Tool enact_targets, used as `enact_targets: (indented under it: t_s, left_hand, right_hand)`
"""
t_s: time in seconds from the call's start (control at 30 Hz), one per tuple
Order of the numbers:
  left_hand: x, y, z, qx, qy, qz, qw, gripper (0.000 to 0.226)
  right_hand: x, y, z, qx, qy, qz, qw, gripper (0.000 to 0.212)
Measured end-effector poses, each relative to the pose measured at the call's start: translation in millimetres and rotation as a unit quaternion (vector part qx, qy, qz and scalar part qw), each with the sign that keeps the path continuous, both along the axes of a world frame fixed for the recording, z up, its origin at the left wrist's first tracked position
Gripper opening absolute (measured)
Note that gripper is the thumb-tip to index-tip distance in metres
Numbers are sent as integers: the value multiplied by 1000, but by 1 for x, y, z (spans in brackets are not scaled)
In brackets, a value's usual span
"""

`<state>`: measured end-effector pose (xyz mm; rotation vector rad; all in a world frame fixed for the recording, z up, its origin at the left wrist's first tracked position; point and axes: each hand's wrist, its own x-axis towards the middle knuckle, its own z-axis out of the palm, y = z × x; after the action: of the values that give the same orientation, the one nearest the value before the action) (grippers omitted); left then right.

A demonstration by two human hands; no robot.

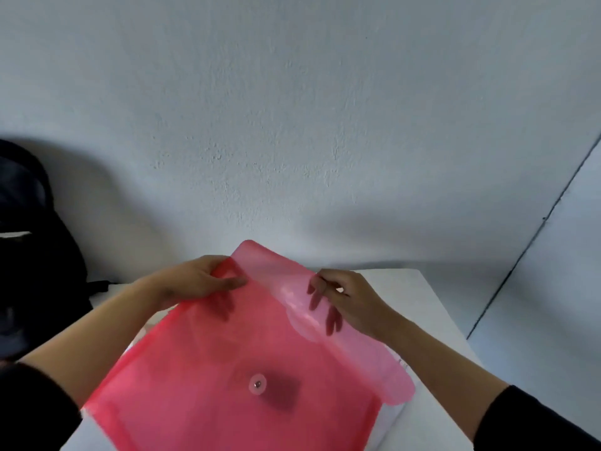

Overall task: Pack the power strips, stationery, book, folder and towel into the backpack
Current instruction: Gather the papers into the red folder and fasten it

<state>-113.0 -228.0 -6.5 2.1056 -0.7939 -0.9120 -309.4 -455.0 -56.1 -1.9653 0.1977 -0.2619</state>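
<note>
Pink folder (227, 362), flap (273, 271) unsnapped, between both hands: left hand (195, 281) grips its mouth edge, right hand (353, 299) pinches the flap, apparently to open or close it; backpack (35, 255) left of left hand, apart

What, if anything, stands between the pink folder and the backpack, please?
Nothing visible does. The left hand and right hand hold the folder over the table; the backpack stands to its left, only the left arm between.
</note>
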Motion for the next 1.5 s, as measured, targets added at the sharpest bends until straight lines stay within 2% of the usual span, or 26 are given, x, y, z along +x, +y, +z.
enact_targets:
  t_s: [0.1, 0.2, 0.27, 0.37, 0.43, 0.53, 0.6, 0.7, 0.8, 0.87, 0.93, 1.0, 1.03, 1.13, 1.23, 1.33, 1.5]
  left_hand:
    - [9, -2, -3, 76, -220, 29, 972, 39]
    - [6, 1, -3, 102, -322, 49, 940, 64]
    - [3, 0, -5, 157, -398, 49, 903, 85]
    - [4, 2, -14, 223, -465, 64, 855, 107]
    - [6, 5, -29, 236, -489, 51, 838, 112]
    - [2, 12, -57, 216, -481, 16, 850, 103]
    - [-7, 15, -75, 161, -440, -24, 883, 96]
    - [-22, 18, -91, 99, -365, -45, 924, 104]
    - [-31, 19, -104, 120, -367, -74, 920, 100]
    - [-33, 21, -112, 146, -370, -96, 913, 109]
    - [-30, 23, -119, 152, -376, -95, 909, 116]
    - [-29, 24, -122, 149, -376, -83, 911, 115]
    - [-29, 24, -122, 149, -375, -77, 912, 116]
    - [-32, 21, -122, 154, -375, -67, 912, 120]
    - [-33, 20, -120, 146, -376, -60, 913, 112]
    - [-37, 18, -122, 151, -371, -71, 913, 93]
    - [-40, 18, -126, 164, -356, -96, 915, 75]
  right_hand:
    - [13, 20, -6, 97, 37, -2, 995, 30]
    - [25, 43, -10, 187, 49, -28, 981, 27]
    - [32, 57, -11, 228, 56, -42, 971, 26]
    - [45, 77, -25, 238, 91, -43, 966, 27]
    - [51, 86, -42, 153, 107, -49, 981, 29]
    - [56, 93, -60, -8, 119, -52, 992, 26]
    - [53, 94, -62, -113, 124, -61, 984, 24]
    - [48, 89, -63, -233, 132, -66, 961, 19]
    - [46, 78, -54, -240, 133, -73, 959, 30]
    - [47, 63, -47, -234, 122, -107, 958, 35]
    - [45, 37, -45, -242, 131, -162, 948, 28]
    - [40, 1, -50, -272, 185, -198, 923, 19]
    - [36, -15, -54, -292, 234, -199, 906, 28]
    - [22, -44, -68, -312, 355, -187, 861, 77]
    - [18, -54, -79, -318, 373, -196, 850, 99]
    - [19, -63, -80, -282, 386, -193, 857, 103]
    - [22, -68, -75, -237, 389, -179, 872, 86]
